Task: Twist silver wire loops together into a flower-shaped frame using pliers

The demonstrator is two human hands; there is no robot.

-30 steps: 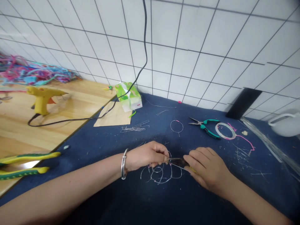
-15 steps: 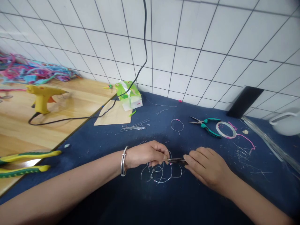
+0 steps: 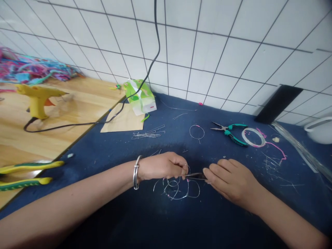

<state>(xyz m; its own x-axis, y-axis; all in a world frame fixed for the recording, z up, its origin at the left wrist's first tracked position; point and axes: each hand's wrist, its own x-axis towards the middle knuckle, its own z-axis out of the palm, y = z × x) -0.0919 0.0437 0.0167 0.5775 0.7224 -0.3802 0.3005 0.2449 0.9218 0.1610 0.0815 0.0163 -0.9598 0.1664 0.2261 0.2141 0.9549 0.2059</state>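
Note:
My left hand (image 3: 166,166), with a silver bangle at the wrist, pinches part of a wire piece (image 3: 178,197) made of joined loops with small pink beads. The loops hang just below the fingers, over the dark blue tabletop. My right hand (image 3: 228,178) is wrapped round a pair of pliers (image 3: 195,176); its handles are hidden in the palm. The dark jaws point left and meet the wire at my left fingertips. Whether the jaws are closed fully is too small to tell.
Behind the hands lie a single wire ring (image 3: 196,132), cut wires (image 3: 148,132), teal-handled pliers (image 3: 229,132) and a white ring-shaped dish (image 3: 253,137). To the left are a yellow glue gun (image 3: 37,100), its black cable, a tissue pack (image 3: 140,98) and yellow-green handles (image 3: 28,175).
The view has shifted slightly, so the scene sits a little higher. Both hands keep their hold on the wire piece and pliers, with hardly any movement between them.

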